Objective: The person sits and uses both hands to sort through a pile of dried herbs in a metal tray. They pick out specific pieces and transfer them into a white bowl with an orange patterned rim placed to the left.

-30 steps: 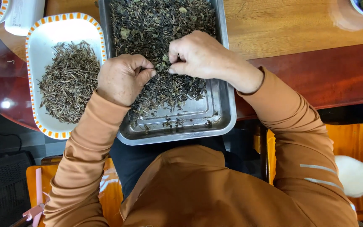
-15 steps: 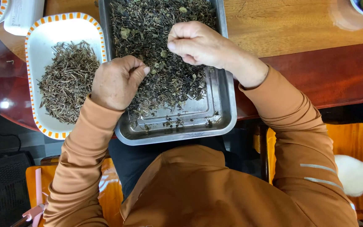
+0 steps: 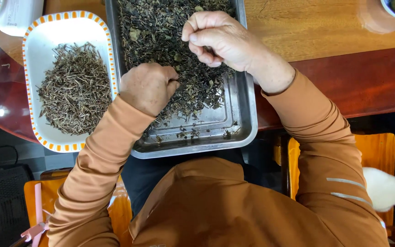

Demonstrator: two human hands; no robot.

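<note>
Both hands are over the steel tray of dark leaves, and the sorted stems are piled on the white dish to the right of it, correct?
Not quite: the head view shows the white dish with the stems lying left of the steel tray, not right. The left hand and right hand are indeed both over the dark leaves.

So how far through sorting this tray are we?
A good heap of stems already lies in the white dish. Both hands are in the leaves in the steel tray: the left hand rests curled on them, the right hand pinches above. Most of the tray remains covered; only its near end is bare.
</note>
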